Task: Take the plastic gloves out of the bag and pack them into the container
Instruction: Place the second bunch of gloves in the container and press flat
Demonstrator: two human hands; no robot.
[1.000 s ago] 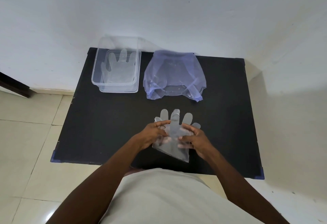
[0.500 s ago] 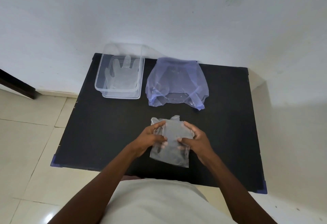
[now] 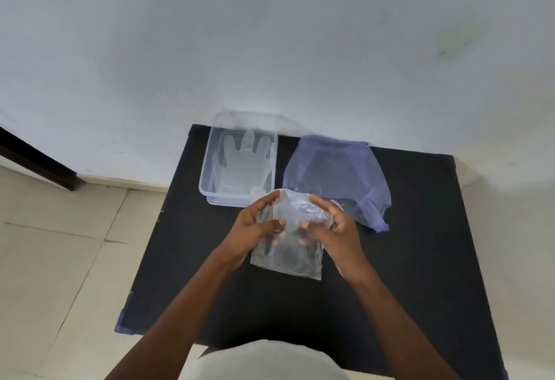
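Observation:
A clear plastic glove (image 3: 288, 255) hangs above the black table (image 3: 186, 244), its fingers folded down so only a rounded top edge shows. My left hand (image 3: 255, 229) and my right hand (image 3: 333, 226) both grip it, one at each side of the fold, and its cuff dangles below them. Just beyond my hands, at the back left, stands the clear rectangular container (image 3: 210, 169). Another clear glove (image 3: 244, 160) lies flat inside the container. The purple translucent bag (image 3: 339, 175) lies open at the back right.
The table stands against a white wall (image 3: 270, 34) at the back and on the right. Beige floor tiles (image 3: 60, 244) lie to the left. Blue tape marks the table's front left corner (image 3: 121, 324). My pale shirt fills the bottom edge.
The glove's fingers, spread out a second ago, have been folded over. Both hands have carried the glove away from the table's front, towards the container.

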